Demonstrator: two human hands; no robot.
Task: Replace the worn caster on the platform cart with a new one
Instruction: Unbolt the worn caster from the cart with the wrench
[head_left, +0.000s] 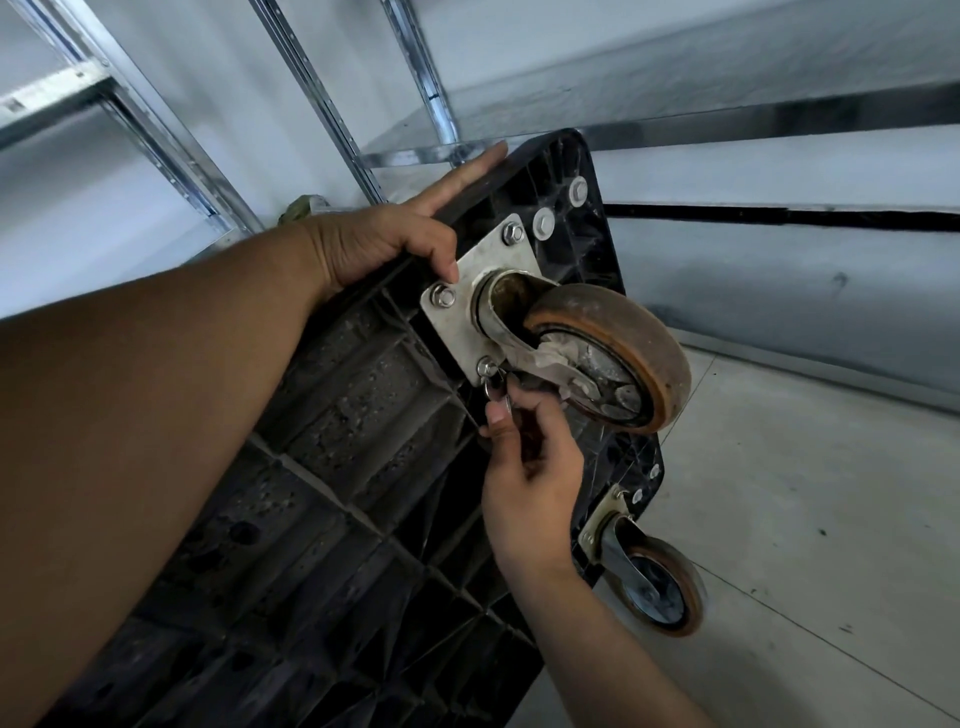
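Head view: your left hand (379, 244) grips the rim of the upended platform cart (332, 415), thumb curled round it and index finger straight along the edge. Worn caster (608, 358) sits at the cart's upper corner on its mounting plate (467, 322). Your right hand (530, 467) pinches the plate's lower bolt (488, 370) between thumb and fingertips. Second caster (654, 582) sits lower down.

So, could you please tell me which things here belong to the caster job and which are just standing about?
Job: worn caster; mounting plate; platform cart; bolt hardware at the plate's lower corner, pinched by the right hand; left hand gripping the cart's edge.
Just about: second caster; metal shelving; floor.
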